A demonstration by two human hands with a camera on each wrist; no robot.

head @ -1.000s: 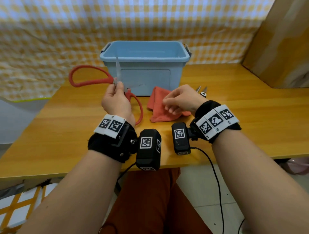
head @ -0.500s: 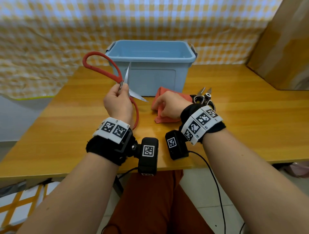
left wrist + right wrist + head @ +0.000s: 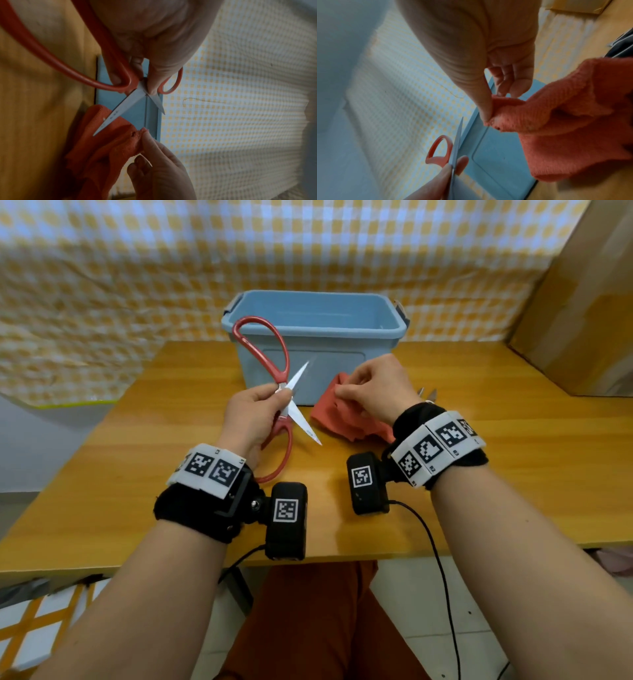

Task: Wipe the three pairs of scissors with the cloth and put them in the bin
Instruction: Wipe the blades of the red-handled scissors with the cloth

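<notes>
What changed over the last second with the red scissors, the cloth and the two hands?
The left hand turned the red-handled scissors so the upper loop swung from far left to upright before the bin; the blades are spread. The right hand went from resting on the cloth to pinching its edge and lifting it. The left-hand grip at the pivot and the bin's position are unchanged.

The red-handled scissors (image 3: 274,392) are held up just in front of the blue bin (image 3: 318,337), blades spread wide in an X; the orange-red cloth (image 3: 342,419) lies crumpled by the bin's front wall, one edge lifted; the tips of a second pair (image 3: 426,393) show right of the bin
</notes>
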